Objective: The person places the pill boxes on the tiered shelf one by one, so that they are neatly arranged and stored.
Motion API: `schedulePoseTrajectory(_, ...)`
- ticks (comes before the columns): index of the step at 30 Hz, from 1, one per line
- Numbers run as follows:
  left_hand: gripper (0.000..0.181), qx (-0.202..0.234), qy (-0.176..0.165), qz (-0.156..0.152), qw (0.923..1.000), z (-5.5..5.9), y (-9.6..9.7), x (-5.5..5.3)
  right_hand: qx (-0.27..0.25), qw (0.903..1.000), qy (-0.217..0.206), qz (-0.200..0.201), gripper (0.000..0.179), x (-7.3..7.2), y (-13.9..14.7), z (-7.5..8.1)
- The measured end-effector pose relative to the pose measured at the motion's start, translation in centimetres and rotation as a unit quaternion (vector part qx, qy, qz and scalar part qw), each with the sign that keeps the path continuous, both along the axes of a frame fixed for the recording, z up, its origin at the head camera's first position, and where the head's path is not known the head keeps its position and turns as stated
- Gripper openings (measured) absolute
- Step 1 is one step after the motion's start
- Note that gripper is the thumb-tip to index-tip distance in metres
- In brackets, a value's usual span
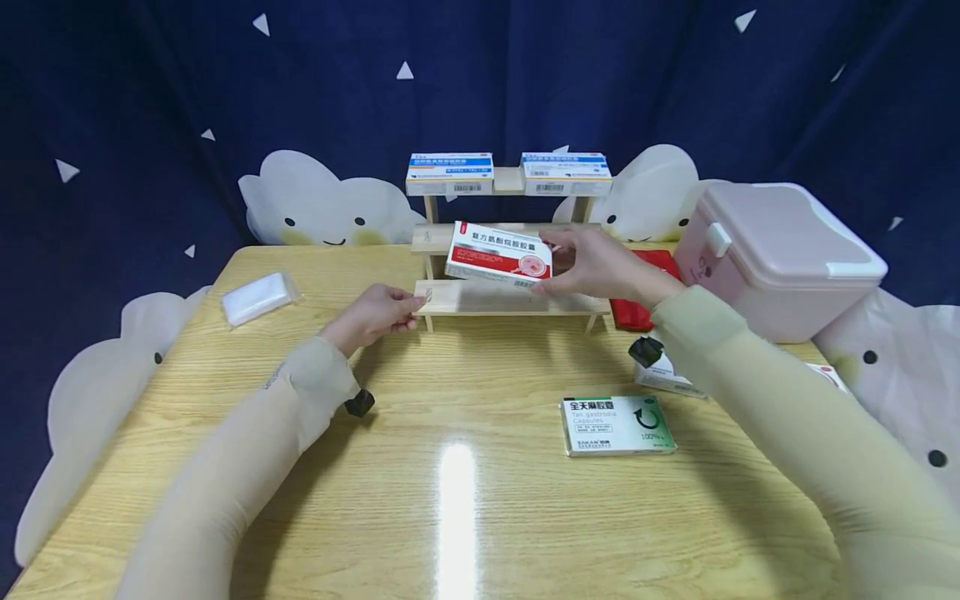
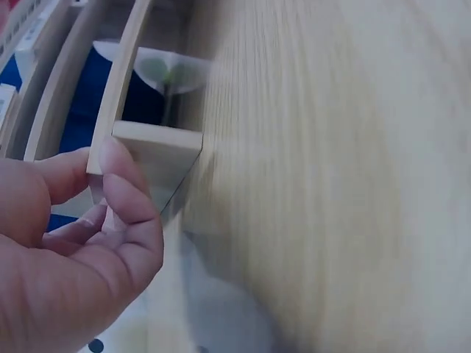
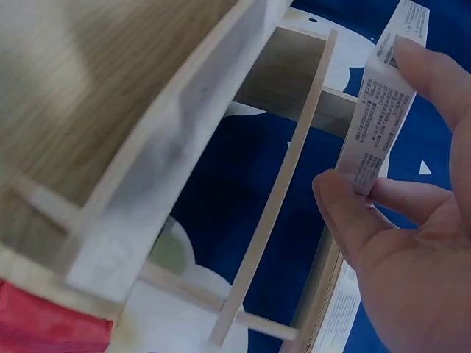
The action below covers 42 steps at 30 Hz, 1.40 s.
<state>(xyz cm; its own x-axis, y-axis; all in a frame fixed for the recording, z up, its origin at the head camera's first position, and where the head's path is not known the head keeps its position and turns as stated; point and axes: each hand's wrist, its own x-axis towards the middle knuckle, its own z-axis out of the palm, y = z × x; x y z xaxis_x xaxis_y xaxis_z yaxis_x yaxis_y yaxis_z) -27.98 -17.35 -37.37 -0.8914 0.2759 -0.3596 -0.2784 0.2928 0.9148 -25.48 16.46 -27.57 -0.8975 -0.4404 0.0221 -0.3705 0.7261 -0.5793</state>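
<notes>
A red and white medicine box is gripped at its right end by my right hand, in front of the middle tier of a wooden shelf. In the right wrist view the thumb and fingers pinch the narrow ends of the medicine box. My left hand pinches the left end of the shelf's lowest board; the left wrist view shows the thumb and fingers around that board's corner. Two blue and white medicine boxes stand on the top tier.
A green and white capsule box lies on the wooden table, with another white box partly under the right sleeve. Right of the shelf are a red pouch and a pink lidded case. A white wrapped packet lies left.
</notes>
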Motion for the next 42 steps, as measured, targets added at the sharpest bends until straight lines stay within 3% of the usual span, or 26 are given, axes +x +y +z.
schedulePoseTrajectory(8,0.045,0.04,0.009,0.048,0.998,-1.0,0.3,0.5,0.031,0.9993,0.0,-0.022,0.098,-3.0,-2.9,0.9)
schedulePoseTrajectory(21,0.048,0.036,0.01,0.057,0.9977,-1.2,0.5,0.4,0.015,0.9992,-0.033,-0.017,0.09,-5.9,-5.2,0.2)
schedulePoseTrajectory(33,0.046,0.031,0.001,0.061,0.9976,-1.1,0.4,0.4,0.02,0.9993,-0.028,-0.017,0.088,-7.0,-6.3,-0.2)
schedulePoseTrajectory(42,0.044,0.025,-0.007,0.064,0.9976,-1.0,0.5,0.4,0.013,0.9982,-0.051,-0.027,0.089,-7.5,-6.5,-0.4)
